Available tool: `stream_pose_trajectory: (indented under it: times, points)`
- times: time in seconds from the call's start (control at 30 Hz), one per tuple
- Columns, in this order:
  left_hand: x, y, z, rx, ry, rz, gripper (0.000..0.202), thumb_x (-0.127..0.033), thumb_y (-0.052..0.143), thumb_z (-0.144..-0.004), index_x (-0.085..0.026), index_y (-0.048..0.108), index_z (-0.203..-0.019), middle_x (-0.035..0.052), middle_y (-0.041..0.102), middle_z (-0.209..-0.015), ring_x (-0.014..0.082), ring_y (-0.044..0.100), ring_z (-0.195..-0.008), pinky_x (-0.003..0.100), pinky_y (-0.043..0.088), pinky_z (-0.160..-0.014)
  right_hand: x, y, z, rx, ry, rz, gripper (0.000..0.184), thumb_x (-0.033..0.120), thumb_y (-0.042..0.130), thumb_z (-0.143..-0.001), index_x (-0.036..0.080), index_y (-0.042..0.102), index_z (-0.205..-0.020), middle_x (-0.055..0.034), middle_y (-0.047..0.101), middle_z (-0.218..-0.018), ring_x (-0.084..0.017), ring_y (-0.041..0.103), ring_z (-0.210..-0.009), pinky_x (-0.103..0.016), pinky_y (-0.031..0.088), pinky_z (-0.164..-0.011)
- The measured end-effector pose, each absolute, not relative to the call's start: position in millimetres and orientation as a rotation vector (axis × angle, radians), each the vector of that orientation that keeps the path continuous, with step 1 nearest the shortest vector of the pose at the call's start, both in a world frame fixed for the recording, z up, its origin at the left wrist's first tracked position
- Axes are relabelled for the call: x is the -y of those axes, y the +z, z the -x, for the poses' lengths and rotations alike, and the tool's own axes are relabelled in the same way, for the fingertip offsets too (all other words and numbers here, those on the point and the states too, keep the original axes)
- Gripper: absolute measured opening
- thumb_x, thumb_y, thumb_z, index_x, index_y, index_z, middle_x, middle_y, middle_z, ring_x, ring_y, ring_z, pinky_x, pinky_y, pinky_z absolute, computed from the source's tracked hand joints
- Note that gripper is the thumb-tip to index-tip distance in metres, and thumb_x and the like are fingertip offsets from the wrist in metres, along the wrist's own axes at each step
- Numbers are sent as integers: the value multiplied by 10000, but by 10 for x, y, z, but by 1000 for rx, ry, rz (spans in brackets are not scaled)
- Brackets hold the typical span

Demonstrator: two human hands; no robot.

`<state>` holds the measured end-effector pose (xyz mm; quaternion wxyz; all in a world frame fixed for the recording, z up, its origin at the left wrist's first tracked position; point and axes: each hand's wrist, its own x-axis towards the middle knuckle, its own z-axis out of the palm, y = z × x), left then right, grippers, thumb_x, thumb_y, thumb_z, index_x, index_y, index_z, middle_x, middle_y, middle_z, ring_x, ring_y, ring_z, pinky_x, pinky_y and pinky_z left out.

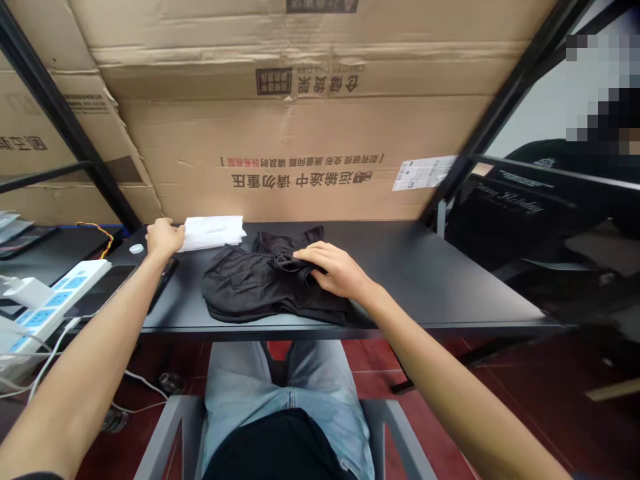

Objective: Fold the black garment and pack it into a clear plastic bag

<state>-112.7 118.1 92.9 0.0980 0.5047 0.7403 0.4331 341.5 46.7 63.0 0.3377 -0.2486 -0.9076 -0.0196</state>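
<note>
While both forearms reach forward and inward from the bottom corners of the view, the person's left hand sits loosely curled, with its fingers against the end of a folded white sheet; whether they pinch it or only touch it, I cannot tell. The right hand lies palm down and open, fingers gently bent over a fold of a rumpled black garment. The garment lies near the front edge of the black surface, around its middle, just beside the white sheet, which rests toward the back. Left of the left hand are a small white disc, a dark smartphone, and a white power strip holding a plug-in charger. A large printed cardboard box stands behind the surface. At far right, a second person in dark clothing sits well apart, with no hands in view.
</note>
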Motion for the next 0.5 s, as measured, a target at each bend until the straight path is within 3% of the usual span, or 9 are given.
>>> stream_pose_trajectory:
  times: [0.13, 0.27, 0.4, 0.5]
  points:
    - [-1061, 1018, 934, -2490, 951, -1985, 466, -384, 723, -863, -135, 698, -1256, 286, 701, -1364, 491, 601, -1343, 645, 469, -1102, -562, 770, -3462, 2368, -44, 652, 637, -7, 496, -812, 285, 752, -1317, -55, 774, -1395, -282, 664, -1367, -575, 472, -1237]
    - [-879, 1117, 349, -2184, 891, -2410, 453, -410, 630, -968, -168, 710, -1343, 210, 742, -1360, 415, 664, -1284, 546, 508, -1105, -652, 799, -3537, 2369, -80, 698, 655, -21, 481, -779, 298, 763, -1276, -43, 675, -1561, -271, 573, -1497, -621, 333, -1327]
    - [-521, 1060, -393, -1609, 931, -2598, 366, -446, 621, -1020, -204, 756, -1260, 118, 796, -1270, 316, 725, -1187, 452, 551, -1080, -581, 655, -3690, 2482, -98, 750, 540, 0, 497, -877, 267, 771, -1258, -96, 686, -1542, -310, 604, -1464, -654, 415, -1267]
    - [-246, 926, -858, -1334, 788, -2740, 455, -557, 723, -971, -220, 753, -1274, 105, 782, -1296, 312, 706, -1199, 446, 565, -1068, -446, 517, -3833, 2379, -27, 783, 446, 58, 507, -952, 263, 759, -1257, -104, 764, -1398, -304, 682, -1357, -601, 543, -1179]
